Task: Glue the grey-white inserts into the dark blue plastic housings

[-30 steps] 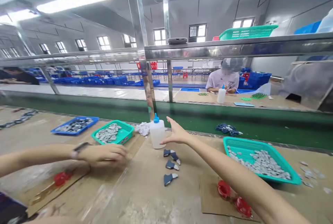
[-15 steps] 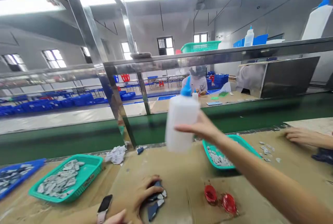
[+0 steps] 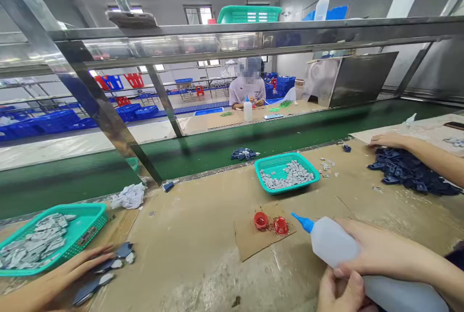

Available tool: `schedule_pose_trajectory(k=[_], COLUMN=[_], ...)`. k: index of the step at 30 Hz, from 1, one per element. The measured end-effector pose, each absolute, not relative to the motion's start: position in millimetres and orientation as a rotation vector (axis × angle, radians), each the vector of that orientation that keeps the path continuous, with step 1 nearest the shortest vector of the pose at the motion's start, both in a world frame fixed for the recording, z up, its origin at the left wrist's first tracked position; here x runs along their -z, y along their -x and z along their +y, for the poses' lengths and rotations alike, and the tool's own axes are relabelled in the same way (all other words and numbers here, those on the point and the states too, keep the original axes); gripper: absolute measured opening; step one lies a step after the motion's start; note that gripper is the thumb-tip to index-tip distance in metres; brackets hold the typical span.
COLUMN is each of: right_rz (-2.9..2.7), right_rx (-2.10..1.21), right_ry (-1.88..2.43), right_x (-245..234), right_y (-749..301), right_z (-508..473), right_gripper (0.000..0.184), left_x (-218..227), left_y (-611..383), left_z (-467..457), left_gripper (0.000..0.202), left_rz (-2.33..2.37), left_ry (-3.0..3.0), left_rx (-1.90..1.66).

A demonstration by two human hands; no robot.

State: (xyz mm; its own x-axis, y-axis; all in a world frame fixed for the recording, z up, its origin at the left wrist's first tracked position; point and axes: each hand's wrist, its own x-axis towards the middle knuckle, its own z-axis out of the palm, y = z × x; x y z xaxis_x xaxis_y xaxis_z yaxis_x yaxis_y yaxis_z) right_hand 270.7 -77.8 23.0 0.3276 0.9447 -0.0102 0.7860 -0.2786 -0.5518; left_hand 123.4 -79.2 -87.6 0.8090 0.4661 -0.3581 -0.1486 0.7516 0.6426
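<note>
One white squeeze bottle [image 3: 335, 246], blue nozzle [image 3: 303, 222]

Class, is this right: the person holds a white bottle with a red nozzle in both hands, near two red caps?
No: the head view shows the white bottle with a blue nozzle, not red, in both hands, near two red caps.

You have a bright, evenly lit scene, with daylight glowing through the paned far-wall windows [image 3: 197, 14] and washing them pale. Glare streaks along the polished steel crossbar [image 3: 253, 31]. Shadows stay soft and faint, like the one beneath the teal plastic mesh basket [image 3: 286, 156] on the tan cardboard-covered bench [image 3: 203, 254]. Wide-angle distortion slants the steel upright [image 3: 47, 46] at the left edge, and the translucent white squeeze bottle [image 3: 333, 246] looks stretched at lower right.
</note>
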Motion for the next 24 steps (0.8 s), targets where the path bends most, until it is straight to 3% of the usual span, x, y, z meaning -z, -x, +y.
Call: schedule_pose_trajectory(k=[2, 4, 16, 21, 24], right_rz=[-1.708, -1.819, -2.114, -2.195, -2.252], right_rx=[-0.657, -0.674, -0.549, -0.574, -0.683], right_ry=[2.156, 2.18, 2.142, 2.202, 2.241], right_x=[-28, -37, -61, -69, -72], right_y=[-272, -272, -263, -260, -261], right_z=[-74, -67, -29, -25, -22], right_gripper=[0.038, 0.041, 0.043, 0.047, 0.054], left_x=[87, 88, 49, 42, 39], left_y=[-137, -143, -137, -138, -148], left_z=[-81, -80, -62, -62, -71], left_gripper=[0.053, 0.051, 0.071, 0.063, 0.046], left_rz=[0.431, 0.353, 0.421, 0.451, 0.464], left_ry=[-0.624, -0.635, -0.841, -0.856, -0.68], left_rx=[-0.367, -0.416, -0.514, -0.531, -0.697])
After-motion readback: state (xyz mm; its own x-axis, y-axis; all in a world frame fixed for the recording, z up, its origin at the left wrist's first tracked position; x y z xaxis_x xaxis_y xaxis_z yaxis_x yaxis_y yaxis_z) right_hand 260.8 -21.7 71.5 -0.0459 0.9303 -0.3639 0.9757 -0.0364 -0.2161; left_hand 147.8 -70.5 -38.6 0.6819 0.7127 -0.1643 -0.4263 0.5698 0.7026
